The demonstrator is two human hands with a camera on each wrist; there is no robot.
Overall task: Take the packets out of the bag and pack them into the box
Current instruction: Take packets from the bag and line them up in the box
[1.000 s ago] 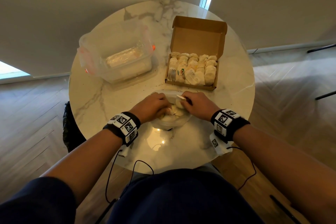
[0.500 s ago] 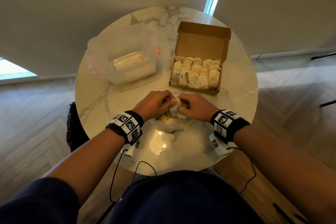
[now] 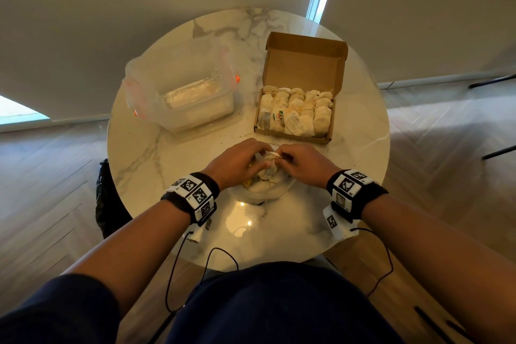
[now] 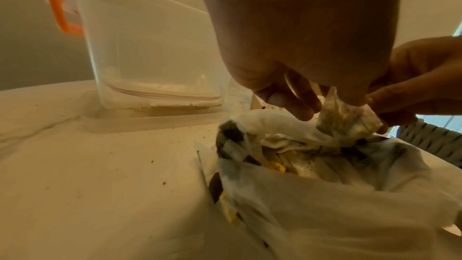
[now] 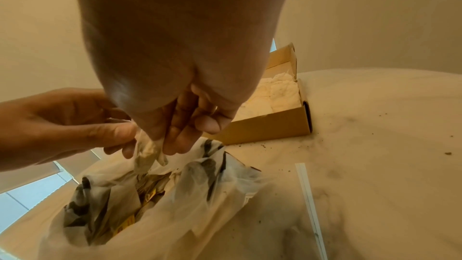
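Left hand and right hand both pinching one packet just above the open bag on the worktop; box beyond, nearly full of packets

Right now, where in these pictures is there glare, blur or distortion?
Head view: lamp glare on the marble table near the bag; wide-angle bending curves the floor lines. Left wrist view: the left hand is close and soft, the plastic container hazy. Right wrist view: the right hand fills the frame, the cardboard box is fairly sharp.
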